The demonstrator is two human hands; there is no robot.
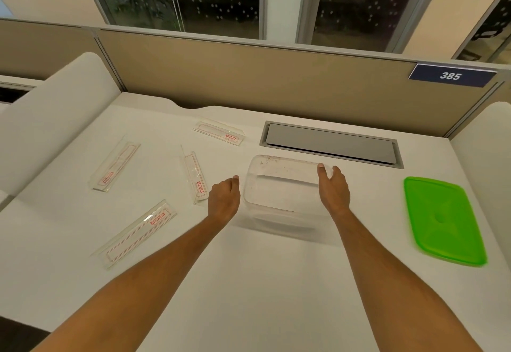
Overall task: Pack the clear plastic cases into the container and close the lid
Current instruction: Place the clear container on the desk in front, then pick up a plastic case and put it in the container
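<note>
A clear plastic container stands open and empty in the middle of the white desk. My right hand grips its right rim, thumb inside and fingers outside. My left hand hovers just left of the container with fingers curled, holding nothing. Several long clear plastic cases with red print lie on the desk to the left: one right beside my left hand, one further back, one at the far left, one near the front left. The green lid lies flat at the right.
A grey cable hatch is set into the desk behind the container. Beige partition walls close off the back, with white side dividers left and right. A blue "385" plate hangs on the back wall.
</note>
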